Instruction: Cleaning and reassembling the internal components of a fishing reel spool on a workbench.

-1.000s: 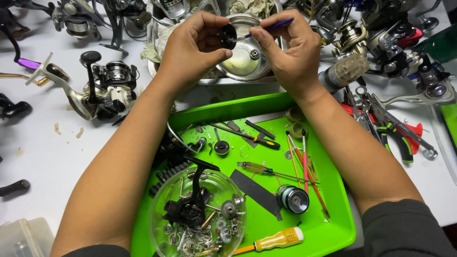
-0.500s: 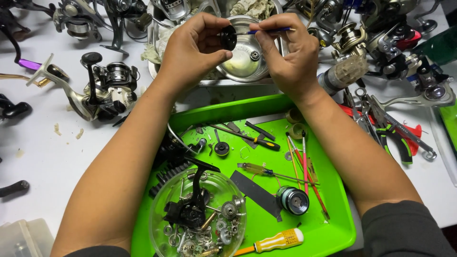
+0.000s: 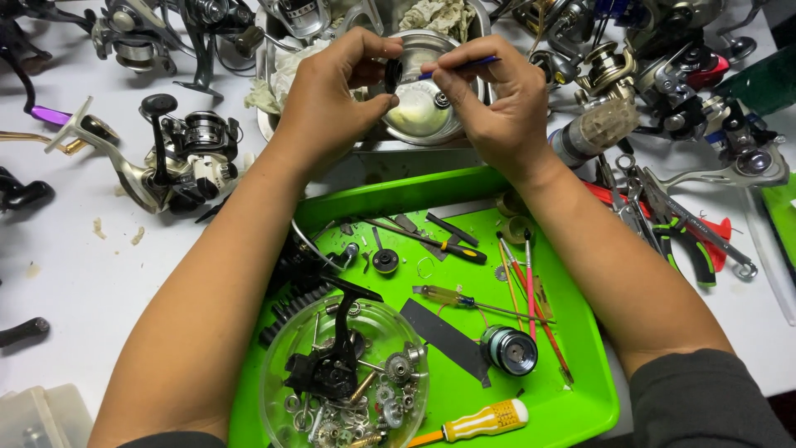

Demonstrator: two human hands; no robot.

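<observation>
The left hand [image 3: 327, 104] pinches a small black round reel part [image 3: 392, 76] between thumb and fingertips, holding it edge-on above a shallow metal bowl [image 3: 419, 124]. The right hand [image 3: 497, 108] grips a thin blue-handled tool [image 3: 464, 65], fingers closed around its shaft; the tool tip meets the black part at the pinch point. Whether the tip enters the part cannot be told.

Directly beneath the grip, the metal bowl sits in a steel tray [image 3: 269, 124] with crumpled rags [image 3: 439, 17] behind it. Nearer the person than the grip lies a green plastic tray [image 3: 580, 406]. It carries a clear round dish [image 3: 274, 390] filled with gears, screws and a black reel body [image 3: 323, 369], plus a dark spool [image 3: 507, 350], a black flat strip [image 3: 439, 336], a yellow-handled screwdriver [image 3: 477, 421], a small screwdriver with a black and yellow handle [image 3: 448, 245] and red-handled picks [image 3: 531, 286].

To the left of the grip, a silver and black spinning reel [image 3: 178, 162] lies on the white table [image 3: 75, 274]. To the right of the grip, pliers with red and green handles [image 3: 688, 245] lie among further reels [image 3: 663, 66].
</observation>
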